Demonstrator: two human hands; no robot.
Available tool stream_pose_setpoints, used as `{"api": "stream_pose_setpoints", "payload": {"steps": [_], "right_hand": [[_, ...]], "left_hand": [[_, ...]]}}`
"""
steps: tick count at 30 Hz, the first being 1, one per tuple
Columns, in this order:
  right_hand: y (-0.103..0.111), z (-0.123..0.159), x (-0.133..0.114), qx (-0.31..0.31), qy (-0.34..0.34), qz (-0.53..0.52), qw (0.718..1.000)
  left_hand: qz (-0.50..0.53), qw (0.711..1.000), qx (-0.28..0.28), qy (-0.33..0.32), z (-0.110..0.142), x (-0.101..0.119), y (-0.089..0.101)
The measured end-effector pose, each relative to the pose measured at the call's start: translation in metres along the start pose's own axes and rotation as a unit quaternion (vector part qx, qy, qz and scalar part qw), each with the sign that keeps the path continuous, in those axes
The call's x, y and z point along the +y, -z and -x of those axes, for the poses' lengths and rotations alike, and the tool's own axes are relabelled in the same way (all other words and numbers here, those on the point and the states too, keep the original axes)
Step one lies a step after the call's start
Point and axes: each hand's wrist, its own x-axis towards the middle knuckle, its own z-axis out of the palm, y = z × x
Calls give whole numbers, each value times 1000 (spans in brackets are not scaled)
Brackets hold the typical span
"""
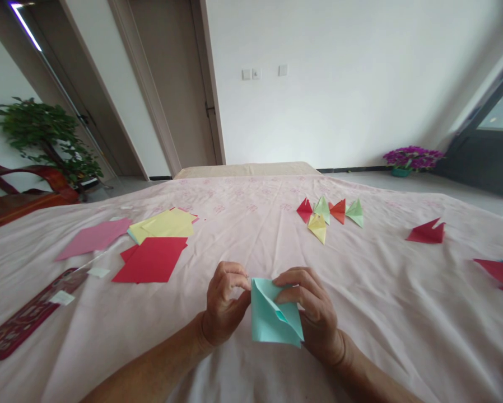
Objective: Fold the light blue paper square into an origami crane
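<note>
A light turquoise sheet of origami paper [270, 324], folded into a small square with a loose flap along its diagonal, is held up over the cloth near the front of the table. My right hand [312, 310] grips its right side, fingers in front at the top and the thumb behind, mostly hidden. At the upper left corner of the paper, the thumb and index finger of my left hand [227, 302] pinch together on the edge. The fold's inner layers show only as a small brighter pocket near the middle.
Red sheets [150, 260], yellow sheets [170, 224] and a pink sheet [94, 238] lie at left, near a dark red packet [28, 313]. Several folded paper pieces [317, 226] stand at back right. A red folded piece [428, 230] and red paper [499, 271] lie farther right on the pink tablecloth [243, 235].
</note>
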Motion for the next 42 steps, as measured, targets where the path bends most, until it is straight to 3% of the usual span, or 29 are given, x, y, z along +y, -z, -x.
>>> {"api": "stream_pose_setpoints", "payload": {"steps": [12,18,22,25,27,30,32,34,37,42], "right_hand": [[-4,1,0,0,8,-33,999],[-3,1,-3,16,-52,-49,997],[2,0,-3,-3,-56,-38,998],[8,-3,-3,-34,-19,-62,997],[9,-2,-2,-50,-12,-85,995],[4,1,3,-23,-121,-99,987],[0,3,7,-3,-239,-124,963],[-4,3,12,5,-337,-173,926],[-8,1,19,-1,-408,-222,885],[-12,1,25,-36,-441,-239,864]], "left_hand": [[-46,997,-56,-14,0,1,7],[-32,994,-81,-61,-2,0,9],[-3,992,-101,-79,-6,0,10],[16,991,-106,-76,-7,-1,9],[41,993,-102,-33,-5,-2,5],[77,981,-90,155,-1,-2,-4],[110,941,-96,306,1,-1,-10],[165,890,-112,411,1,0,-15],[231,846,-131,463,-1,1,-18],[232,849,-123,460,-4,-4,-20]]}}
